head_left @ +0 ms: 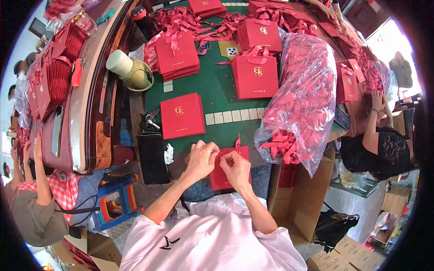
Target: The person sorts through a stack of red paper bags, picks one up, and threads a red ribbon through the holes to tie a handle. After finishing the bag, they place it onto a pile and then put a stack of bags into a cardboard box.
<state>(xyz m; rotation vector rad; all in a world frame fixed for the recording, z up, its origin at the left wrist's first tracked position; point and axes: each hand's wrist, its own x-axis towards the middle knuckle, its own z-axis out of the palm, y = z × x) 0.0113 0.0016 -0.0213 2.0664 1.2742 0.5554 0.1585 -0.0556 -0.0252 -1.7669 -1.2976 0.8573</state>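
Note:
Close to my body, a red paper bag [220, 181] lies at the table's front edge, partly over my lap. At its upper left, my left hand [202, 159] is closed with its fingertips bent in on the bag. My right hand [237, 168] pinches over the bag's middle, thumb and forefinger together. A piece of red ribbon [238, 141] sticks up from the bag's far edge. Whether ribbon is also between my fingertips is hidden. Just beyond, a flat stack of red bags without visible handles [182, 116] lies on the green table top [212, 101].
Stacks of ribbon-handled red bags [256, 77] stand farther back. A clear plastic sack of red ribbons [300, 90] leans at right, above a cardboard box [305, 198]. A green flask [131, 70] and black pouch [153, 156] are at left. Other people work at both sides.

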